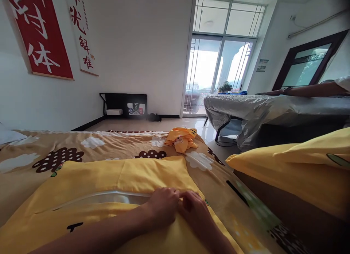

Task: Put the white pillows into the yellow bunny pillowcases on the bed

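Note:
A yellow pillowcase (153, 173) lies flat on the bed before me, with a long slit open across it. Through the slit shows a whitish pillow or inner cover (117, 197). My left hand (164, 204) is closed on the pillowcase at the right end of this opening. Right beside it, my right hand (193, 204) is also closed, its fingers pinching the fabric against the left hand. Whether a zip pull sits between the fingers is hidden. Black print shows on the case near my left forearm.
A crumpled orange-yellow cloth (181, 139) lies on the cloud-patterned bedsheet (93, 142). More yellow bedding (295, 170) is piled at the right. Beyond stands a plastic-covered table (246, 104) with another person's arm (308, 91) on it. A black shelf (123, 100) is by the wall.

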Available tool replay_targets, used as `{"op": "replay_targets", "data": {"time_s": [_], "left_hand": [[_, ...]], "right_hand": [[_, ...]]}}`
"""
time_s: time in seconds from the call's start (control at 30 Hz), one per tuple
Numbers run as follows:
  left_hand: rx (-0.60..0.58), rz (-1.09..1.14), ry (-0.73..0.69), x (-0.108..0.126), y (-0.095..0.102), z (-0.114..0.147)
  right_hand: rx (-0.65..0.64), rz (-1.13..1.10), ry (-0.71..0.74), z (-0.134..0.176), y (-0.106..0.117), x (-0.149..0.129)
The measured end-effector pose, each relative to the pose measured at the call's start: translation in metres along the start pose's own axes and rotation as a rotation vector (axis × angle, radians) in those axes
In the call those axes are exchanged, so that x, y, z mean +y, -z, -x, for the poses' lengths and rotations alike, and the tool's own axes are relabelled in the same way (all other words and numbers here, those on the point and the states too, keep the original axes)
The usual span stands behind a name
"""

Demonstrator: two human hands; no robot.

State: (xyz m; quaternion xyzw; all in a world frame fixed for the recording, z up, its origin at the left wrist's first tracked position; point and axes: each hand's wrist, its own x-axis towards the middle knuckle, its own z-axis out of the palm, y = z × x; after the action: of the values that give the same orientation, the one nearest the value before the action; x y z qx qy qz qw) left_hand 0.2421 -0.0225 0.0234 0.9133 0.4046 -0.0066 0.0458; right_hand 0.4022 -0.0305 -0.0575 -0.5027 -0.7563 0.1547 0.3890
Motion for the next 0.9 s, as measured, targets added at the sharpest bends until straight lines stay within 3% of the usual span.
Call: {"op": "replay_targets", "data": {"time_s": [0.2,0.37,0.47,0.73,0.9], "left_hand": [[-0.100,-0.053,-0.020,-0.003,0.004,0.002],[-0.058,-0.021,0.060,-0.013,0.007,0.006],[-0.047,-0.037,0.092,-0.020,0.016,0.014],[0.014,-0.022,0.237,-0.046,0.055,0.068],[0.093,-0.006,0.345,-0.068,0.066,0.110]], "right_hand": [[-0.092,-0.017,0.063,-0.003,0.001,0.002],[-0.111,-0.169,-0.123,-0.011,0.003,0.006],[-0.121,-0.245,-0.158,-0.013,0.003,0.011],[-0.094,-0.241,-0.114,-0.013,0.004,0.014],[-0.103,-0.185,-0.067,-0.013,-0.001,0.015]]}}
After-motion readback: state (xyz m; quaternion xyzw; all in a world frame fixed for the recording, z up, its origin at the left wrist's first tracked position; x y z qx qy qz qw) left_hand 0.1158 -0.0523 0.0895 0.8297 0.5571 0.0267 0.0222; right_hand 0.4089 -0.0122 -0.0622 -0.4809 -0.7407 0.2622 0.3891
